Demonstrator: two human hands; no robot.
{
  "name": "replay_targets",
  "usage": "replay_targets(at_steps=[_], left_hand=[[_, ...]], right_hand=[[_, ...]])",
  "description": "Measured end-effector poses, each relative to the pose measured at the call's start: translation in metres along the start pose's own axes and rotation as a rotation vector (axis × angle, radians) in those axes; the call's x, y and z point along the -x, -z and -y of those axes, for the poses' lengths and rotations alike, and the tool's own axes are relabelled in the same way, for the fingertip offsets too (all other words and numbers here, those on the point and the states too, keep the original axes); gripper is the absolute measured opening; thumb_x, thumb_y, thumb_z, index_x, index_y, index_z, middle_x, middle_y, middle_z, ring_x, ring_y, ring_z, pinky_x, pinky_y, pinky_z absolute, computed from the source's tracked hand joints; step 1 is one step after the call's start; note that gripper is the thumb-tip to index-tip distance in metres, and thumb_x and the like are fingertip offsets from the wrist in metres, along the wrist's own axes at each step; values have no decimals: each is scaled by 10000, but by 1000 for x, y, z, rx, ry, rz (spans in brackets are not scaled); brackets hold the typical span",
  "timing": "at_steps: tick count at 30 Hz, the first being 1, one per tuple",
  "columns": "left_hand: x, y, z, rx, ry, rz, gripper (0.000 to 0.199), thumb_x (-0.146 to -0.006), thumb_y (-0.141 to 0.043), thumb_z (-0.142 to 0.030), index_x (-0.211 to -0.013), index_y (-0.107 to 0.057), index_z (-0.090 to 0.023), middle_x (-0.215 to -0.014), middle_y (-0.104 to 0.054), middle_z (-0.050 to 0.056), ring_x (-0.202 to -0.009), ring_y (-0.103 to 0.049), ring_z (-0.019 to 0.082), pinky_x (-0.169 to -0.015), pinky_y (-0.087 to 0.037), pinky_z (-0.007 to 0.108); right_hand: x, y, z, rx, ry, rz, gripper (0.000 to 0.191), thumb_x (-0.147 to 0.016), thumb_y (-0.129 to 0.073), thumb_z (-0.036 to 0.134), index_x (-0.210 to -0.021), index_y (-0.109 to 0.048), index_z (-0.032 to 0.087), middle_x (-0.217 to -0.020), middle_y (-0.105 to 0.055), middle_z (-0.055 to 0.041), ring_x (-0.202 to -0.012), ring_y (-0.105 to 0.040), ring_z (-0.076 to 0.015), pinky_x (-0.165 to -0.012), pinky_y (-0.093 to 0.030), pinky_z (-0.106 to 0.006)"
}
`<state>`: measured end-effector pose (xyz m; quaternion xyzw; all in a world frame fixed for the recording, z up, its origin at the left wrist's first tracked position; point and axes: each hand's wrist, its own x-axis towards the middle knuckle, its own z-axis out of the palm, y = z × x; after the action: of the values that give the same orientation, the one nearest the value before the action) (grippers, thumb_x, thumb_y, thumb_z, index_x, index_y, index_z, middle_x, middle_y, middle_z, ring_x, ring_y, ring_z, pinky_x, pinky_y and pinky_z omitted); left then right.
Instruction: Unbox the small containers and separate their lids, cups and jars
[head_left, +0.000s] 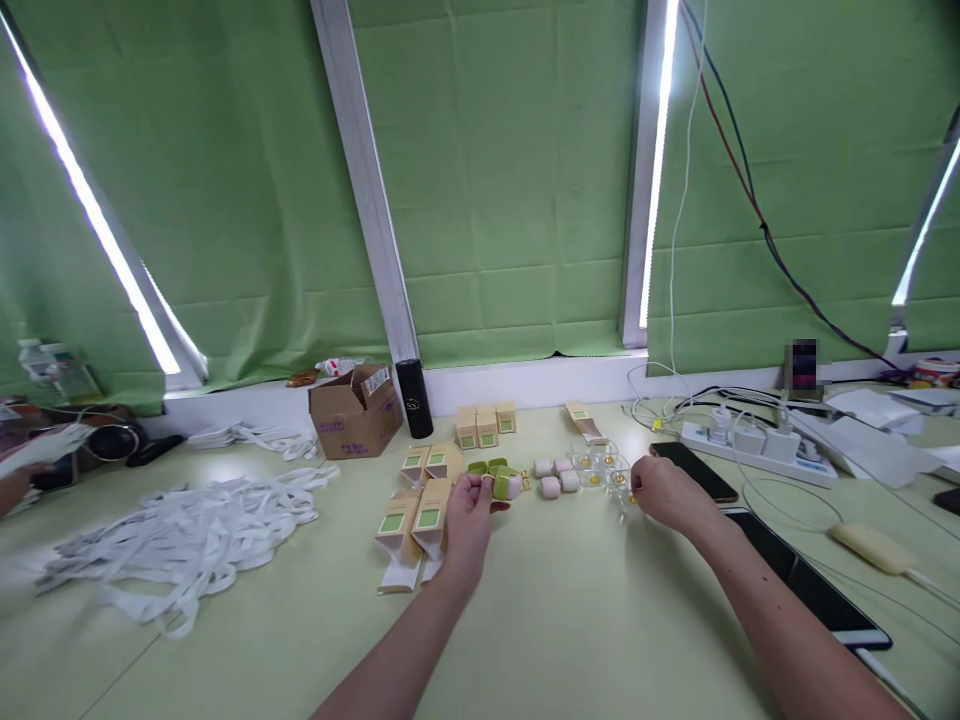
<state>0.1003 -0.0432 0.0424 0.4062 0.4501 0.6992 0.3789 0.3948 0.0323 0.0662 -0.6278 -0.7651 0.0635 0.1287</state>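
Between the thumb and fingers of my left hand [471, 505] is a small green piece [501, 489], with a pale pink piece [514, 487] against its right side. More green pieces [496, 466] lie just behind. Pale pink and white pieces [550, 487] stand in the middle, right of that hand. My right hand [660, 490] has its fingers closed at a clear cup [619, 478] with a gold centre, beside several similar clear cups [598, 455]. Open kraft boxes [433, 508] with green labels lie left of my left hand.
Closed small boxes [486, 425], a carton [352, 412] and a black cylinder [414, 398] stand at the back. White straps [202, 530] spread left. Phone [694, 472], tablet [806, 575], power strip [757, 452] and cables lie right. Another person's hand [13, 488] shows far left.
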Motion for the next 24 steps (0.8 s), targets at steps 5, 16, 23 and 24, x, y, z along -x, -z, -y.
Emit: replay_targets(at_steps=[5,16,23,24], left_hand=[[1,-1,-2,10,6,-4,483,-740,-801,-598,-815,-590,-170,-828,-729,44,-743,-696,170,-662,-611,305],[3,-1,-3,53,32,11,492,-707,-833,-589,-797,-597,-167,-835,-729,54,-763,-697,181,-705,-609,324],[6,-2,-4,142,130,80,450,-681,-860,-524,-757,-613,-155,-800,-720,57,-679,-675,164,-697,-600,333],[6,-2,-4,151,145,94,442,-683,-857,-516,-756,-616,-153,-785,-720,58,-662,-667,161,-684,-597,331]], right_hand=[[-3,-6,-2,9,-14,10,218,-728,-585,-7,-793,-728,145,-829,-720,-139,-754,-698,-230,-589,-370,-257],[4,1,2,53,-48,-70,326,-748,-596,48,-1009,-690,220,-1034,-714,-107,-875,-684,-259,-624,-359,-270],[19,-13,45,-209,396,-420,325,-904,-505,119,-1173,-622,260,-1179,-671,-82,-990,-659,-241,-721,-495,-325],[23,-20,53,-272,485,-443,332,-919,-497,133,-1203,-610,261,-1198,-661,-91,-1023,-653,-254,-776,-526,-354]])
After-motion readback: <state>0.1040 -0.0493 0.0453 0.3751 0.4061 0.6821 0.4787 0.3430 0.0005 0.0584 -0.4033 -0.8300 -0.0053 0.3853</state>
